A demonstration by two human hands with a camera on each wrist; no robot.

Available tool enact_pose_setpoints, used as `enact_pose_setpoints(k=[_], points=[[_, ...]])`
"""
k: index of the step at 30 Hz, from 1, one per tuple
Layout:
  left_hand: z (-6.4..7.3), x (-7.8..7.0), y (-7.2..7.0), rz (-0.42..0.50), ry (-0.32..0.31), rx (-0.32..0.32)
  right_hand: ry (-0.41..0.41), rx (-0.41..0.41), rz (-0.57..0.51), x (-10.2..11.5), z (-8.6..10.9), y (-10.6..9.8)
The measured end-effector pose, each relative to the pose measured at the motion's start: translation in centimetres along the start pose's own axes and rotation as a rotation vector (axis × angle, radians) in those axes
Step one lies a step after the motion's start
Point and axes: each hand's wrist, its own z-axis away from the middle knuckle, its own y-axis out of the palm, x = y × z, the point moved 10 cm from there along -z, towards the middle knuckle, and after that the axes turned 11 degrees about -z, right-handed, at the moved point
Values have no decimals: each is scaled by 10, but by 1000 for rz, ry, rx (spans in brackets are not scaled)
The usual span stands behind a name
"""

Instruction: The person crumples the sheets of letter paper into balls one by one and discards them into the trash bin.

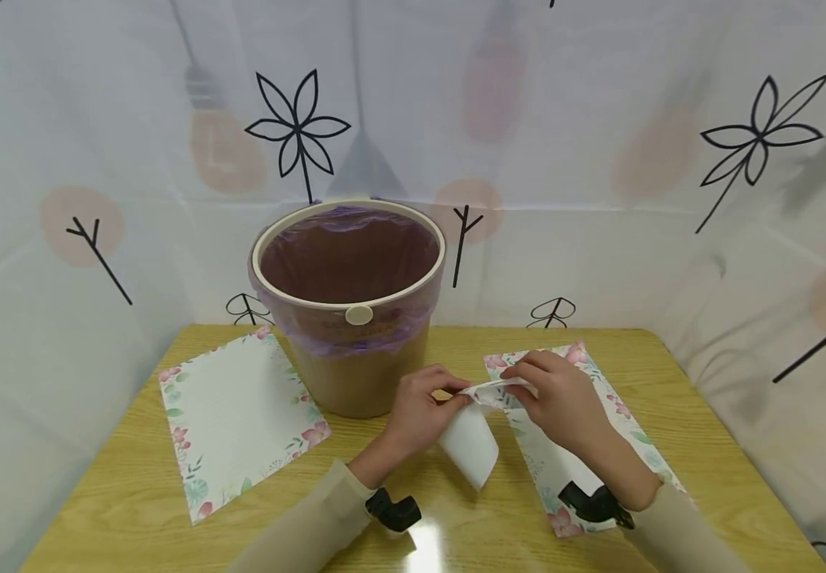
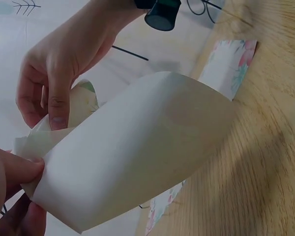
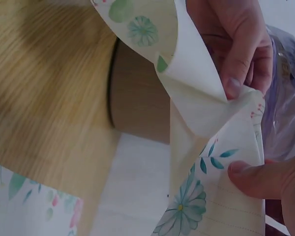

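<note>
Both hands hold one sheet of floral-bordered paper [image 1: 472, 446] above the table. Its plain back faces the left wrist view, while printed flowers and dotted lines show in the right wrist view. My left hand [image 1: 416, 406] pinches a folded, creased part of the paper between thumb and fingers. A short way to its right, my right hand [image 1: 556, 396] pinches the upper edge. Between the two hands the paper [image 3: 206, 123] is bent and twisted, and a curved flap [image 2: 137, 142] hangs down from the left hand. Some fingertips are hidden behind the paper.
A brown bin [image 1: 363, 382] with a pale rim and a purple liner stands at the back of the wooden table [image 1: 456, 541]. One floral sheet [image 1: 244, 418] lies to the left of it. Another floral sheet [image 1: 563, 469] lies under the right hand. A patterned cloth [image 1: 585, 239] hangs behind.
</note>
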Motion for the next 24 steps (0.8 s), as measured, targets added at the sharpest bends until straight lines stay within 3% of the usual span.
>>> enact_pose_setpoints(k=[5,9,12,15,19,24], points=[[0,2,-8,-39,-7,-86,-13,-18,-13,6,3,1],[0,6,-14,-59,-29,-153,13,40,-67,9,4,6],[0,10,-16,-63,-50,-168,43,80,-92,10,3,9],[0,12,-13,-40,-73,-141,51,69,-78,12,1,8],[0,12,-6,20,-108,-72,49,-7,-59,11,1,4],[-2,3,-3,171,-113,17,75,-107,-96,5,5,-5]])
